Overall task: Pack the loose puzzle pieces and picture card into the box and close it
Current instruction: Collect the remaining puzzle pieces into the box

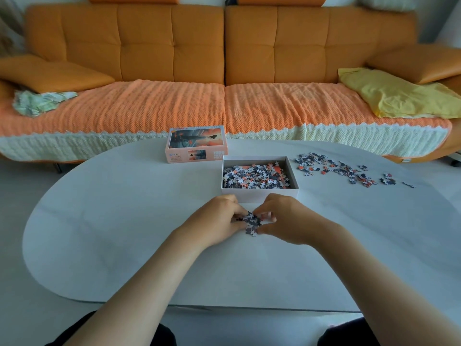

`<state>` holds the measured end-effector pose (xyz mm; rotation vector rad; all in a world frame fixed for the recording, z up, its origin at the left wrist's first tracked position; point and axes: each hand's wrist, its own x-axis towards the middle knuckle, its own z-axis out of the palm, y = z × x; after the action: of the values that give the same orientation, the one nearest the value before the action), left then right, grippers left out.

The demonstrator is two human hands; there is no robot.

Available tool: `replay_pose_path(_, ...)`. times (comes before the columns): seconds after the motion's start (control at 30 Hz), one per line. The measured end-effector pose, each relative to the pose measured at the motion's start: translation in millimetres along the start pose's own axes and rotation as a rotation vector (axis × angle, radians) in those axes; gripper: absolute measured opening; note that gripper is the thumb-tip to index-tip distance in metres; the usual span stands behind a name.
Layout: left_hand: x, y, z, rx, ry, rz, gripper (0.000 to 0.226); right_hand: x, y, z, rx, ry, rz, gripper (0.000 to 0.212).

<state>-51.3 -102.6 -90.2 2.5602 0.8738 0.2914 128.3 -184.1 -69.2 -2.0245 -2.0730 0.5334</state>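
**Puzzle pieces gathered at table's edge as box stands open**

An orange sofa (174, 46) fills the background, a yellow cloth (399, 96) spread on its seat at 2 o'clock from the person's hands. In front of it lies a white oval table (124, 221), where the work is under way.

The open box (259, 192), a shallow white tray, sits at 12 o'clock, just beyond the hands, heaped with boxed pieces (252, 177) in grey, white and orange. An orange sheet shows beneath them at the tray's far right corner; whether it is the picture card cannot be told. The printed lid (195, 144) rests apart from the tray at 11 o'clock, picture side up. At 1 o'clock, to the right of the tray, scattered pieces (334, 168) trail across the tabletop toward 2 o'clock.

The left hand (219, 218) and right hand (287, 221) meet near the table's centre, both resting on the surface. Their fingers curl inward from either side and close on a small clump of pieces (252, 223), which lies on the table between them, near the front wall of the tray.
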Motion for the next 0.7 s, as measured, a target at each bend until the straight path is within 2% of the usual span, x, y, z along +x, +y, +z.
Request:
replay_pose_path(0.1, 2.1, 1.3, 2.4, -0.003, 0.047, 0.004, 0.016, 3.9, -1.0, 1.4, 0.034, 0.024, 0.041, 0.021)
replay_pose_path(0.17, 2.6, -0.1, 1.8, -0.022, 0.044, -0.011, 0.02, 4.5, 1.3, 1.1, 0.064, 0.018, 0.076, 0.026)
replay_pose_path(0.27, 3.5, -0.2, 0.1, -0.03, -0.001, -0.034, 0.025, 3.4, 1.8, -0.3, 0.042, 0.024, 0.086, 0.023)
replay_pose_path(0.33, 3.7, 2.3, -1.8, -0.009, -0.064, -0.044, 0.024, 1.3, -0.6, -0.8, 0.03, -0.006, 0.074, 0.033)
replay_pose_path(0.4, 2.9, 4.6, -3.5, 0.012, -0.122, -0.043, 0.032, 0.6, -2.7, -0.5, 0.036, -0.03, 0.081, 0.045)
replay_pose_path(0.57, 3.9, 9.4, -1.7, -0.02, -0.055, -0.02, 0.03, 6.3, -7.1, 0.4, 0.119, 0.001, 0.124, 0.014)
replay_pose_path(0.7, 5.0, 7.0, 2.1, -0.048, -0.004, -0.037, 0.025, 6.0, -10.4, 0.3, 0.198, 0.029, 0.144, 0.014)
